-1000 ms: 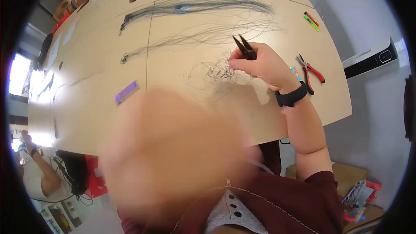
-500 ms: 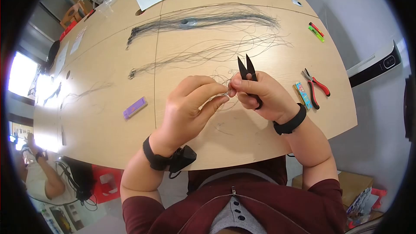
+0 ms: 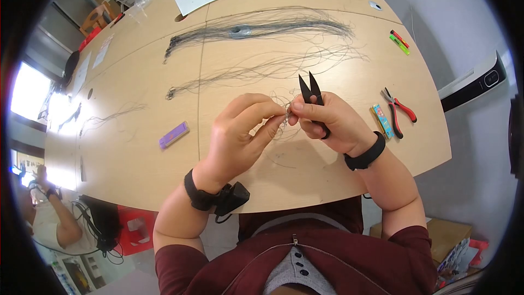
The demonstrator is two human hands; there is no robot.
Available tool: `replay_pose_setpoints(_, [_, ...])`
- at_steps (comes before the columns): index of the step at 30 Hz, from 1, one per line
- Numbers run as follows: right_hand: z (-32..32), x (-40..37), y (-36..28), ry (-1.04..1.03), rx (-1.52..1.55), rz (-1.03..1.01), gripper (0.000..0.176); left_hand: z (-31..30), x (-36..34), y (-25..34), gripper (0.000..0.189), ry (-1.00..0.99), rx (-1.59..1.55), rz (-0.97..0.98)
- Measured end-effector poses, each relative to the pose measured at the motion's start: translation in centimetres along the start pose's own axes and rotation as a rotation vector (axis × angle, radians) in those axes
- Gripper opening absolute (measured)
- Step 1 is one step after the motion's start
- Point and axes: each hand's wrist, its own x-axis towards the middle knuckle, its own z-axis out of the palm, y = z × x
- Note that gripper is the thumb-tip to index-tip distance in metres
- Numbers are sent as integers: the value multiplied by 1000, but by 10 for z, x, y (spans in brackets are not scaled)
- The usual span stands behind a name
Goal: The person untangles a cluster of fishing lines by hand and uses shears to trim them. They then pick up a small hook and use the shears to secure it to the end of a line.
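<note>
In the head view, my left hand [image 3: 237, 128] pinches a small tangle of thin line [image 3: 284, 110] between thumb and forefinger. Opposite it, my right hand [image 3: 335, 123] grips the same line with thumb and fingertip. Black thread snips [image 3: 311, 90] rest in that right hand, their two pointed blades apart and aimed away from me. Loose loops of the line curl around my fingertips; any knot there is too small to make out. Beyond my hands lies a thin bundle of dark line [image 3: 256, 69], and farther off a thicker bundle [image 3: 289, 27], both stretched across the table.
On the table [image 3: 136, 175] to the left is a purple box [image 3: 174, 135]. To the right lie a blue box [image 3: 383, 121] and red-handled pliers [image 3: 398, 112]. A green cutter [image 3: 400, 44] is near the right edge. Another person [image 3: 57, 221] sits at the far left.
My two hands stay nearly in place, fingertips together on the line. The left fingers have shifted slightly. The view has moved a little, so the table appears shifted right.
</note>
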Motion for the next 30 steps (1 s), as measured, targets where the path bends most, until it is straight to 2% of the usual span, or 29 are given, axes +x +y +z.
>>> replay_pose_setpoints(2, [0, 0, 1, -2, -12, 8, 17, -1, 1, 4, 11, -21, -24, -33])
replay_pose_setpoints(5, [3, -3, -3, 31, -120, 23, 17, -1, -2, -3, 9, 2, -231, -191])
replay_pose_setpoints(8, [1, -6, -9, 48, -436, 3, 18, -3, 0, -1, 5, 61, -578, -381])
replay_pose_setpoints(11, [2, -12, -14, 9, -1004, -13, 19, -12, 1, -4, 7, 93, -755, -458])
replay_pose_setpoints(15, [8, -16, -22, 302, -917, -133, 19, -16, 3, 0, 6, 100, -820, -527])
replay_pose_setpoints(18, [9, -18, -23, 269, -639, -346, 18, -12, 0, 3, 6, 45, -795, -572])
replay_pose_setpoints(19, [7, -15, -15, 197, -564, -409, 19, -9, -1, 4, 6, 25, -785, -585])
replay_pose_setpoints(22, [17, -18, -13, 122, -542, -266, 21, -7, -3, 7, 11, -68, -718, -570])
replay_pose_setpoints(23, [18, -16, -10, 77, -497, -275, 21, -7, -3, 10, 12, -72, -677, -581])
replay_pose_setpoints(30, [17, -14, -4, 108, -499, -247, 15, -4, -4, 12, 11, -114, -477, -520])
